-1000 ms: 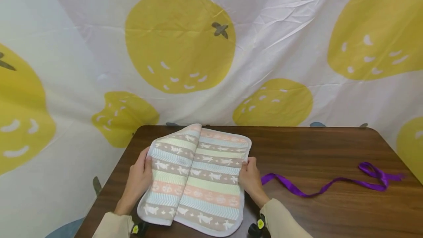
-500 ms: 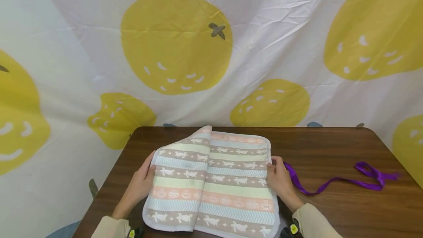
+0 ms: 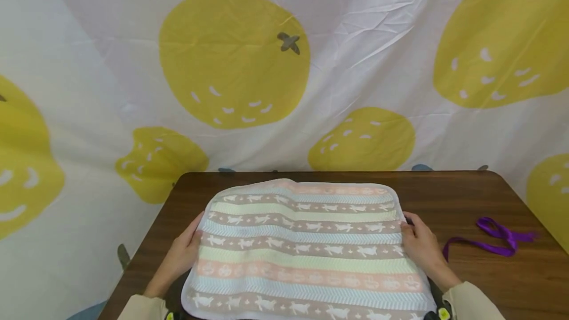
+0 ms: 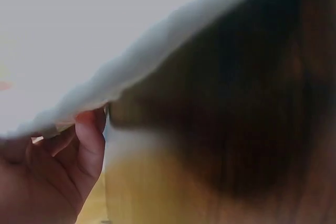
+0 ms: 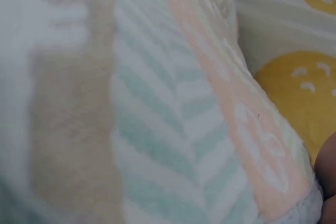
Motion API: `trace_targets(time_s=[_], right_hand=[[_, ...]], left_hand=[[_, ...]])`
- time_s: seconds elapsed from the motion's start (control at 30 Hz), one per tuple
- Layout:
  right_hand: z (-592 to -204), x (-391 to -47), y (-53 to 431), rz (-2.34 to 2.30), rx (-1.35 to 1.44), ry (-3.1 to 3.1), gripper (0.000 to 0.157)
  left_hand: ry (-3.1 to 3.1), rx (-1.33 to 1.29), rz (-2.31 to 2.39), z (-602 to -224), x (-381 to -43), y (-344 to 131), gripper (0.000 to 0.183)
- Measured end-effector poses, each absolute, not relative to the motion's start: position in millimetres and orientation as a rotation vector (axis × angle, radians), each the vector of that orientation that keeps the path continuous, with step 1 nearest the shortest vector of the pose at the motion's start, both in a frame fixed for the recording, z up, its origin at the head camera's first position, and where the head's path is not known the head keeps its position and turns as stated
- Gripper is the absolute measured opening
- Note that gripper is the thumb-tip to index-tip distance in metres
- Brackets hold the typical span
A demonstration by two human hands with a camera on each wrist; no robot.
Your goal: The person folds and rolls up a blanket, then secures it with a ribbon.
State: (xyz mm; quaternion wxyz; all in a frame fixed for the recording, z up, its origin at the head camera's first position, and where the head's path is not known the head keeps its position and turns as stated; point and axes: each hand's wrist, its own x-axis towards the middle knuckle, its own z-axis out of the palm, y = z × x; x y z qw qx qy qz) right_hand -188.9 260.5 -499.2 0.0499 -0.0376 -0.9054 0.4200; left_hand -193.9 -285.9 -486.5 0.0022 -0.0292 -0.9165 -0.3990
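Note:
A striped cloth (image 3: 302,248) with rounded corners and a pale border spreads between the two hands in the head view, its bands peach, blue, green and taupe with white animal shapes. My left hand (image 3: 180,253) pinches its left edge; in the left wrist view the fingers (image 4: 90,145) sit under the cloth's pale edge (image 4: 136,56). At the opposite edge my right hand (image 3: 422,243) pinches the border, thumb on top. The right wrist view is mostly filled by the cloth (image 5: 157,119), with part of the hand at the far right. A slight ripple runs across the cloth's far side.
A purple ribbon (image 3: 502,248), looped at its far end, lies on the dark wooden table (image 3: 489,290) right of the right hand. Behind the table hangs a white curtain (image 3: 249,152) printed with large yellow fruit.
My right hand has moved right with its edge, opening the folded cloth out to nearly flat and wide. The cloth and hand now cover part of the ribbon. My left hand has shifted slightly.

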Motion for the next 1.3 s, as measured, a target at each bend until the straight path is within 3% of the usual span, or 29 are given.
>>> trace_targets(time_s=[0.37, 0.7, 0.93, 1.13, 1.3], right_hand=[[-505, -191, 273, 1.017, 0.001, -2.811, 0.036], [-501, -195, 292, 1.024, -0.042, -2.836, 0.041], [-491, -193, 275, 0.84, 0.197, -2.808, 0.04], [-492, -183, 249, 0.702, 0.488, -2.703, 0.04], [-496, -172, 236, 0.63, 0.633, -2.812, 0.053]], left_hand=[[-2.952, -0.201, -1.185, -502, -203, -313, 0.054], [-3.057, -0.111, -1.128, -497, -202, -312, 0.061], [-3.033, -0.263, -0.723, -491, -195, -302, 0.051], [-3.008, -0.438, -0.678, -491, -192, -287, 0.047], [-3.085, -0.543, -0.748, -490, -187, -273, 0.051]])
